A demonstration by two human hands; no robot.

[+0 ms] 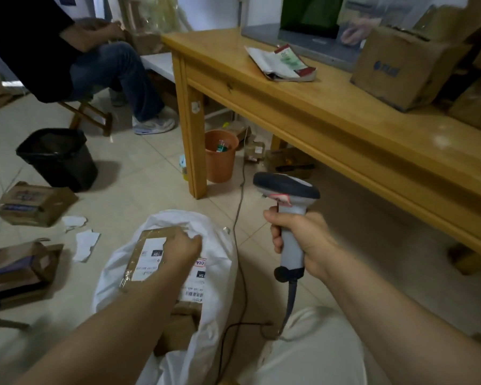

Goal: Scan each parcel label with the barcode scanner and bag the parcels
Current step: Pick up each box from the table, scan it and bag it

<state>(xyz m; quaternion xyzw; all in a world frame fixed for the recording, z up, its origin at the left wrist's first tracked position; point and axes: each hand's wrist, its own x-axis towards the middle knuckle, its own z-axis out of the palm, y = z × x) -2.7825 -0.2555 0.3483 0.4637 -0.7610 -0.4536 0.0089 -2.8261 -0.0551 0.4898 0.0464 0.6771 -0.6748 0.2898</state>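
A large white bag stands open on the floor between my knees. My left hand reaches into its mouth and grips a brown cardboard parcel with a white label. Beneath it lie another labelled parcel and a brown box. My right hand grips the handle of a grey barcode scanner, held upright to the right of the bag, its cable trailing down to the floor.
More cardboard parcels lie on the floor at left. A black bin and an orange bucket stand near the wooden table, which carries a box. A person sits on a stool at top left.
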